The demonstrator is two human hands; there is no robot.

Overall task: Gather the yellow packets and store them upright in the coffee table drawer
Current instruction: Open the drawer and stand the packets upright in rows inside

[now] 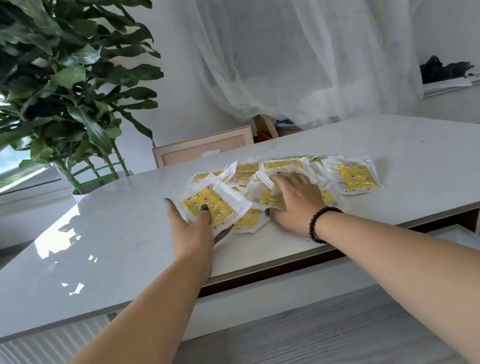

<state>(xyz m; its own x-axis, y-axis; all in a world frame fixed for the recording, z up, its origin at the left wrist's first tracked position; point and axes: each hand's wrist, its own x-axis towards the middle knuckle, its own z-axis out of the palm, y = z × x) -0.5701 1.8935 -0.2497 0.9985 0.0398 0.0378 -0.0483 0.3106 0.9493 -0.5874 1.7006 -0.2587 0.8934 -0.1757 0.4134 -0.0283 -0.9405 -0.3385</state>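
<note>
On the desk [382, 141]: yellow packets [356, 175] heaped.
Left hand [196, 229] pinches one, right hand [293, 202] presses flat; I'd sweep them together before lifting.

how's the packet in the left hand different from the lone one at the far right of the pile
The yellow star-printed plastic packet in the left hand is gripped, thumb on top, its near edge raised off the glossy white table; the yellow plastic packet at the right edge of the pile lies flat and untouched. The first overlaps other packets; the second sits at the pile's fringe. Both have clear wrapping around a yellow printed centre.
</note>
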